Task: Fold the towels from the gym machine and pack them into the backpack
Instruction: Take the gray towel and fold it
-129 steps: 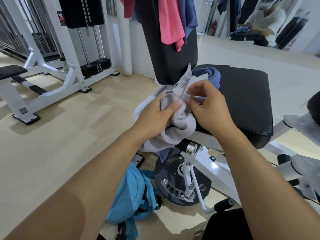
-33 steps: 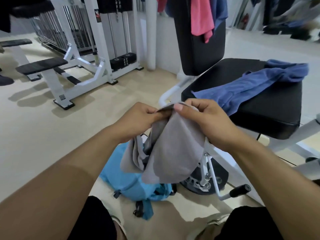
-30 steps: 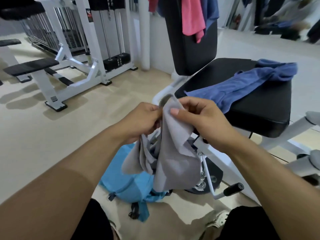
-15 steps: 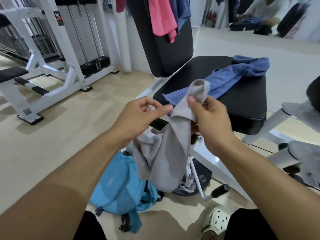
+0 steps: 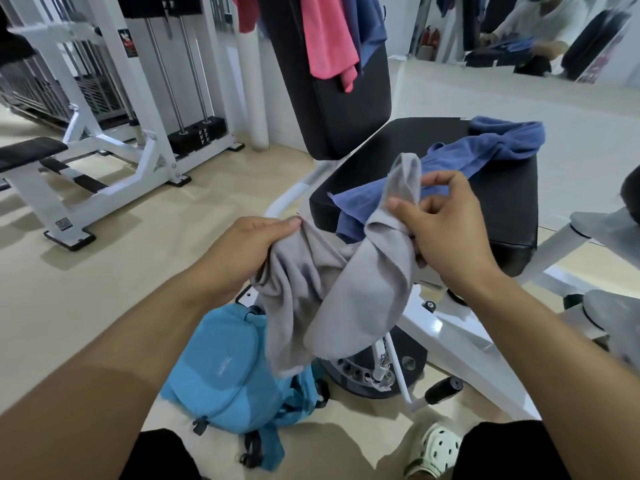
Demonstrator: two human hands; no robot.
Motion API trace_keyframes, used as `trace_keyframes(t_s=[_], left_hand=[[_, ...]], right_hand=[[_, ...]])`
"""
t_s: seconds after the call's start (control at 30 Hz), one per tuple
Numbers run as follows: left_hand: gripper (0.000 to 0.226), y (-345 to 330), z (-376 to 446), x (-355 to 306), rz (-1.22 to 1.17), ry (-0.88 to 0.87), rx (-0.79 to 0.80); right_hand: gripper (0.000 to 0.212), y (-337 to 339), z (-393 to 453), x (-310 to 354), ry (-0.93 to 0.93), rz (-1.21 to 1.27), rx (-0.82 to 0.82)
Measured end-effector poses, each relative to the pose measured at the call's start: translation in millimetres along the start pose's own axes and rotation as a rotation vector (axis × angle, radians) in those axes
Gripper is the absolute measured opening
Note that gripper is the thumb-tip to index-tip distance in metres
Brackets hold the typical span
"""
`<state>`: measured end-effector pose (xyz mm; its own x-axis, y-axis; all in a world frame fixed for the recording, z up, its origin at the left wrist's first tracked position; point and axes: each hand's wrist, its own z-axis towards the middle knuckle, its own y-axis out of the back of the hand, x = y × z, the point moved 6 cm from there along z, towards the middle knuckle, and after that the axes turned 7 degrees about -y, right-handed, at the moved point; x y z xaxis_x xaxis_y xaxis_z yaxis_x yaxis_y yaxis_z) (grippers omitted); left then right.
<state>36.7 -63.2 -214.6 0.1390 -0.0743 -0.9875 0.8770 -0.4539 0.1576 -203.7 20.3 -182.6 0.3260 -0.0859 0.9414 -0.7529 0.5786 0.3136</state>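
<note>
Grey towel hangs bunched between left hand and right hand.

Your left hand and right hand grip the grey towel (bunched, unfolded) above the blue backpack.

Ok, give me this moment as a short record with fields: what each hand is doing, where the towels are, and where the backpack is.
left hand: gripping one bunched end of the grey towel
right hand: pinching the towel's other end, raised higher
grey towel: held in the air, crumpled, not yet folded
blue towel: lying unfolded on the black seat pad
pink towel: draped over the backrest
backpack: light blue, on the floor below the hands
</note>
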Motion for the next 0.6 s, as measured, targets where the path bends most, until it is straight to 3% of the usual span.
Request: trace_keyframes(t_s=[0.13,0.3,0.37,0.47,0.53,0.6], left_hand=[[0.04,-9,-2,-3,-0.108,0.017,-0.151],[0.031,-26,-2,-8,-0.29,0.036,-0.021],[0.031,-32,-3,-11,-0.348,0.029,0.103],[0.055,-28,1,-10,-0.434,-0.004,0.19],[0.065,-25,5,-7,-0.516,-0.001,0.167],[0.056,-20,9,-4,-0.59,0.013,0.053]], right_hand=[[0.028,-26,-22,19,0.127,-0.035,0.164],[0.019,-49,-40,28,0.215,-0.058,0.371],[0.011,-50,-37,27,0.206,-0.034,0.403],[0.031,-46,-31,23,0.178,-0.054,0.45],[0.038,-42,-28,23,0.173,-0.061,0.439],[0.021,-38,-26,20,0.168,-0.058,0.326]])
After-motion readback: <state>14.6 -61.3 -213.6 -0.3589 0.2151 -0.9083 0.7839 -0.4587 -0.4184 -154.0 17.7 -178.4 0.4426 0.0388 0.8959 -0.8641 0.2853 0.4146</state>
